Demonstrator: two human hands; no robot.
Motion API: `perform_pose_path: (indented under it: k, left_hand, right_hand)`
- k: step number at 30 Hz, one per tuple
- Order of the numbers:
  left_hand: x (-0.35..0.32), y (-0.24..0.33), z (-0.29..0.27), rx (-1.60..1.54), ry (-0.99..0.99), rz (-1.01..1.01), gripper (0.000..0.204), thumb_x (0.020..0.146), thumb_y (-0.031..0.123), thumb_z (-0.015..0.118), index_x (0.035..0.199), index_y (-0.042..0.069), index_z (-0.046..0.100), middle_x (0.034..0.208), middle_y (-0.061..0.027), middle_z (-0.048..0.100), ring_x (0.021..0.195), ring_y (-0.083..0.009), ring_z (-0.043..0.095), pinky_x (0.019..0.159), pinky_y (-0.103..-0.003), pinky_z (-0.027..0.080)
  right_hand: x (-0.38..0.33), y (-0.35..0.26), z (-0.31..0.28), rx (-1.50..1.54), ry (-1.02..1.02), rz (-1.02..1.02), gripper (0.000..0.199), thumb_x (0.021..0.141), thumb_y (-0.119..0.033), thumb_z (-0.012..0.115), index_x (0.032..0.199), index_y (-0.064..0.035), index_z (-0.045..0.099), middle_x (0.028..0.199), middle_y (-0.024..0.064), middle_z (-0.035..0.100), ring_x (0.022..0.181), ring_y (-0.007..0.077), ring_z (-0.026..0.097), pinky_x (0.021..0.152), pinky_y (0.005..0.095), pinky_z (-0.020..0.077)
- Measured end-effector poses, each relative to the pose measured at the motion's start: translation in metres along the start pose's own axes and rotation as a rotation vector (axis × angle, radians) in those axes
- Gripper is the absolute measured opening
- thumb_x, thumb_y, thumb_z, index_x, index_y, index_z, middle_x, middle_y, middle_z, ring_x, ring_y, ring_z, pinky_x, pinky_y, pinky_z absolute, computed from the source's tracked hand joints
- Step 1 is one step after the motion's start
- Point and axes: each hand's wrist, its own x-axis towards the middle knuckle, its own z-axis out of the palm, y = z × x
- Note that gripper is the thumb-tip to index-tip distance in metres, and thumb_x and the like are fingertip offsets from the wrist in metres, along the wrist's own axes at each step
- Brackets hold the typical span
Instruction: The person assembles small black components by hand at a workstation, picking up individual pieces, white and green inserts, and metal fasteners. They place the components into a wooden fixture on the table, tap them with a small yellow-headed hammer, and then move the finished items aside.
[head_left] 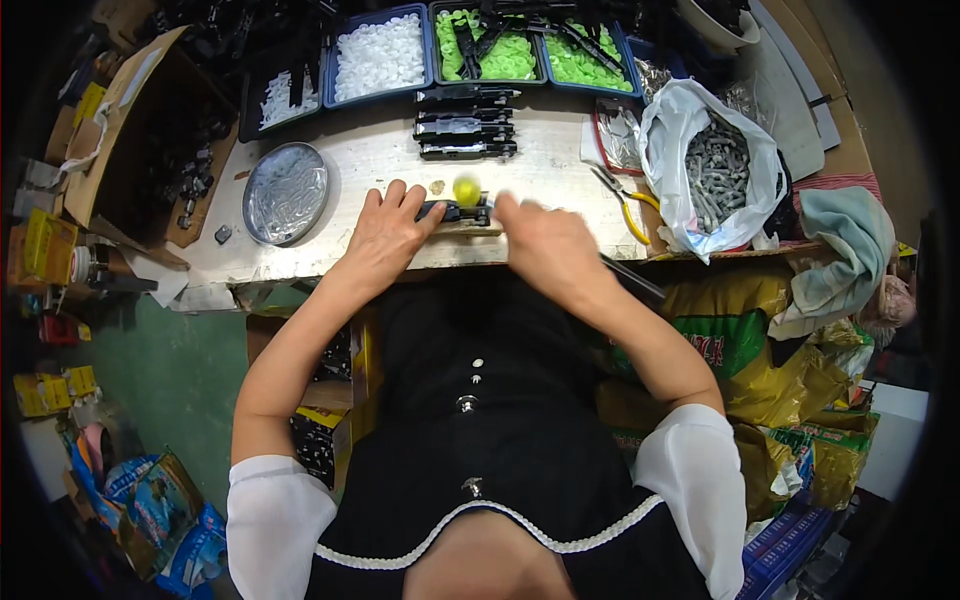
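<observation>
At the front edge of the bench, my left hand [388, 235] has its fingers closed on a small black metal part [455, 212]. The part lies flat there, with a paler metal piece at its right end. My right hand [553, 243] is blurred by motion and closed round a mallet, whose dark handle [632, 280] sticks out behind the wrist. Its round yellow head [467, 190] is smeared and hangs over the part or just beyond it; I cannot tell whether they touch. Farther back, several similar black parts [467, 123] are stacked in a row.
A round metal dish [286, 194] stands left. Blue trays of white pieces [380, 57] and green pieces [500, 62] line the back. Yellow-handled pliers [632, 212] lie right, beside a white bag [668, 120] of grey pieces. A cardboard box [120, 130] sits far left; a cloth [840, 250] hangs right.
</observation>
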Motion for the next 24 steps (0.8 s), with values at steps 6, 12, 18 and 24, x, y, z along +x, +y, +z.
perform_pose_path:
  k: [6,12,18,24]
  left_hand:
    - [0.008,-0.031,0.001,-0.361,-0.111,-0.092,0.042,0.061,0.0,0.06,0.101,0.013,0.064,0.077,-0.0084,0.048,0.077,-0.025,0.047,0.064,-0.035,0.041]
    - [0.016,-0.037,-0.002,-0.576,-0.082,-0.226,0.045,0.054,-0.001,0.062,0.097,0.008,0.063,0.069,-0.0092,0.052,0.072,-0.0258,0.052,0.064,-0.034,0.043]
    - [0.008,-0.034,0.005,-0.733,-0.012,-0.414,0.054,0.054,-0.001,0.064,0.106,0.012,0.061,0.072,-0.0092,0.058,0.067,-0.0224,0.055,0.062,-0.033,0.045]
    - [-0.008,-0.022,0.012,-0.75,0.186,-0.498,0.062,0.058,-0.003,0.065,0.117,0.013,0.054,0.078,-0.0081,0.058,0.066,-0.0174,0.055,0.058,-0.028,0.044]
  right_hand:
    - [0.008,0.006,0.004,-0.048,-0.116,-0.04,0.014,0.083,-0.015,0.046,0.082,-0.001,0.048,0.061,0.0173,0.059,0.053,0.0321,0.06,0.048,0.0417,0.0464]
    - [0.01,0.002,-0.011,0.146,-0.021,-0.075,0.013,0.085,-0.015,0.045,0.089,-0.0026,0.048,0.066,0.0183,0.059,0.054,0.0344,0.057,0.047,0.0447,0.0425]
    - [0.024,-0.005,0.011,0.165,-0.05,-0.118,0.012,0.081,-0.008,0.044,0.091,-0.0026,0.047,0.066,0.0185,0.059,0.056,0.0352,0.057,0.05,0.0456,0.0427]
    - [0.043,-0.014,0.003,0.136,-0.141,0.002,0.017,0.086,-0.018,0.044,0.09,-0.0015,0.047,0.063,0.0214,0.057,0.059,0.0403,0.055,0.053,0.0491,0.0406]
